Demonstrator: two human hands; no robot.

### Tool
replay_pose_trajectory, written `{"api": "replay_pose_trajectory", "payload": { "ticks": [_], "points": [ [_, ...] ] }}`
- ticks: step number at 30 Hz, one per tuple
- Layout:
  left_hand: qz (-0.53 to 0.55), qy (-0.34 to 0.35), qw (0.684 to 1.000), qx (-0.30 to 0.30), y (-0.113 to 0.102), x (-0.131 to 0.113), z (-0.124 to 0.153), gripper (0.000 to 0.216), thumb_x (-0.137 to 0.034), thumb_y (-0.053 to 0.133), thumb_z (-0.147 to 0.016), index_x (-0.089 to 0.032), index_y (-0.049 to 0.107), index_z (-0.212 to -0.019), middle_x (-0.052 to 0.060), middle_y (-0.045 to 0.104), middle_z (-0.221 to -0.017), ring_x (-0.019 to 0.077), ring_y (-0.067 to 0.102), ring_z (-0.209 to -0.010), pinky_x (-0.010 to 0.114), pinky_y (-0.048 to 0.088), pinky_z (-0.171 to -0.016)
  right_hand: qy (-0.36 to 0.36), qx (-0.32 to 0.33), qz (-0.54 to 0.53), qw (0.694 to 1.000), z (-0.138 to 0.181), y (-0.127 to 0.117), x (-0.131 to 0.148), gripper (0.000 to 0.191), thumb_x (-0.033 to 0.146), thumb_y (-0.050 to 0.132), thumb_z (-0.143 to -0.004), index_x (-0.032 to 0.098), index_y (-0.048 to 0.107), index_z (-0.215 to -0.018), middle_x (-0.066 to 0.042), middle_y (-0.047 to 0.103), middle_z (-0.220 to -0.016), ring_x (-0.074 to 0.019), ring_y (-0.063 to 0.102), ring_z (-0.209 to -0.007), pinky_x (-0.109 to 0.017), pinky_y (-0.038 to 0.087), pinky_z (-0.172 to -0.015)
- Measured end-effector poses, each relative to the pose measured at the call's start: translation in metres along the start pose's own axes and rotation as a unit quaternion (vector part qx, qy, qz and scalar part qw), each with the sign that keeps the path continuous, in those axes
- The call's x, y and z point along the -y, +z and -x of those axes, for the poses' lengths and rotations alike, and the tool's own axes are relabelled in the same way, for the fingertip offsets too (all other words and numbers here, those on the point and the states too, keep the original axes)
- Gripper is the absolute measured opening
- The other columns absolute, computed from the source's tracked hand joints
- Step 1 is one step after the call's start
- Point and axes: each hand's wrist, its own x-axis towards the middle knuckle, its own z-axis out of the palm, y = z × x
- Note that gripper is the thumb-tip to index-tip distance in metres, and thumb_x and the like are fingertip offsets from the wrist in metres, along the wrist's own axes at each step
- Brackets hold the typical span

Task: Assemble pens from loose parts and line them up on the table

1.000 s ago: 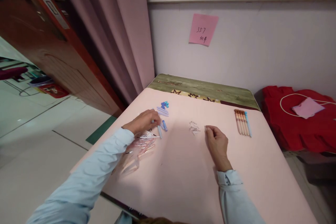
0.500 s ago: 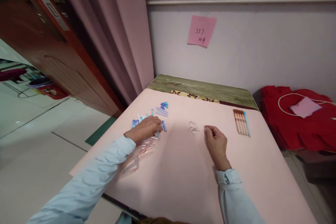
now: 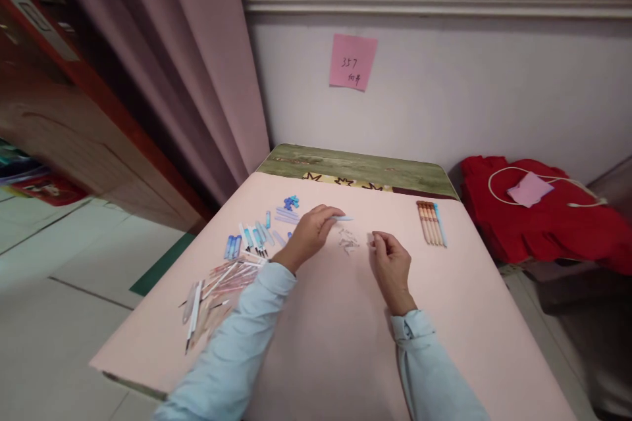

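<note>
My left hand (image 3: 312, 233) is over the middle of the pink table (image 3: 345, 342), fingers closed on a thin pale blue pen part (image 3: 344, 218) that sticks out to the right. My right hand (image 3: 388, 260) rests on the table with its fingers curled in a pinch; what it holds, if anything, is too small to make out. Between the two hands lies a small heap of tiny clear springs (image 3: 348, 240). To the left lie blue pen caps and barrels (image 3: 251, 238) and a bunch of pink and clear pen tubes (image 3: 222, 279).
Several finished pens (image 3: 431, 222) lie side by side at the back right. A small blue pile (image 3: 290, 202) sits at the back. A pink note (image 3: 352, 61) hangs on the wall, a red bag (image 3: 538, 210) is at the right, a curtain (image 3: 197, 66) at the left.
My left hand has lifted from the blue parts at the left and moved right toward the springs, now holding a pale blue part. The camera has swung left. The right hand stayed put.
</note>
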Motion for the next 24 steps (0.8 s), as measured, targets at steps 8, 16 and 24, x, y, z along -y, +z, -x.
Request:
{"api": "replay_pose_trajectory", "payload": {
  "ticks": [8,16,24],
  "points": [
    [0.202,-0.163,0.966,-0.001,0.070,0.017,0.006,0.029,-0.027,0.061,-0.085,-0.021,0.066,-0.113,0.006,0.068,-0.097,0.0181,0.065,-0.086,0.031,0.052,-0.075,-0.127,0.067,0.019,0.990,-0.007,-0.002,0.012,0.041,0.039,0.061,-0.091,0.021,0.064,-0.128,-0.010,0.068,-0.113,-0.0165,0.065,-0.081,-0.028,0.055,-0.070],
    [0.425,-0.231,0.870,-0.095,0.070,0.005,0.007,0.029,-0.032,0.074,-0.075,-0.018,0.064,-0.098,0.001,0.065,-0.079,0.0113,0.057,-0.063,0.026,0.050,-0.060,-0.083,0.069,0.025,0.994,-0.002,0.004,0.014,0.025,0.039,0.062,-0.091,0.020,0.073,-0.104,-0.004,0.074,-0.089,-0.0173,0.066,-0.074,-0.027,0.052,-0.068],
    [0.505,-0.282,0.804,-0.137,0.066,-0.004,0.005,0.022,-0.033,0.076,-0.076,-0.015,0.066,-0.086,0.003,0.070,-0.080,0.0114,0.059,-0.065,0.025,0.048,-0.060,-0.081,0.135,0.019,0.987,0.006,0.000,0.024,0.022,0.037,0.062,-0.092,0.021,0.074,-0.102,-0.001,0.071,-0.073,-0.0139,0.062,-0.061,-0.023,0.047,-0.059]
  ]
}}
